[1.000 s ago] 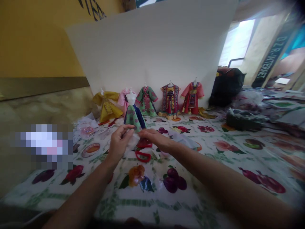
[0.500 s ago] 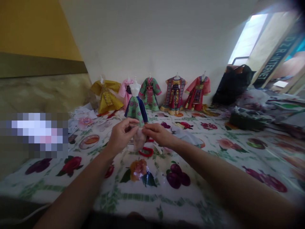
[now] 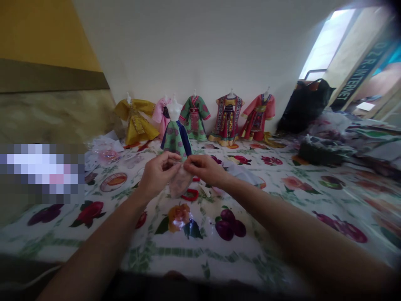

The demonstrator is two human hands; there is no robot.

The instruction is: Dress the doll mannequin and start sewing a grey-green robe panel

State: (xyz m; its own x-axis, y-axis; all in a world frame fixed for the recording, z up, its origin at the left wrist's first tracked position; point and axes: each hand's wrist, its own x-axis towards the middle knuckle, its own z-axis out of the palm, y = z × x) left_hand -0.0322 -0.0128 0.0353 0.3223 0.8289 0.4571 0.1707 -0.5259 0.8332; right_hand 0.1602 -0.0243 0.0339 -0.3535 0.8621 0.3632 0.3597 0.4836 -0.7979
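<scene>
My left hand (image 3: 156, 176) and my right hand (image 3: 203, 168) pinch the top of a small piece of sheer pale pink fabric (image 3: 181, 182), which hangs between them. Just beyond my fingers stands a white doll mannequin in a green floral dress with navy panels (image 3: 176, 136). Below the fabric, red scissor handles (image 3: 189, 195) lie on the tablecloth, partly hidden by it. A small white and pale blue cloth (image 3: 241, 174) lies to the right of my right hand.
Several more miniature robes on stands, including a yellow robe (image 3: 136, 124) and a coral-red robe (image 3: 258, 117), line a white board (image 3: 200, 50). A black bag (image 3: 303, 106) and heaped packets (image 3: 322, 152) sit right, on a fruit-print tablecloth (image 3: 200, 259).
The pink fabric, crumpled and pale a second ago, now hangs more spread out between my hands. My hands have drawn closer together, and the view has tilted and shifted.
</scene>
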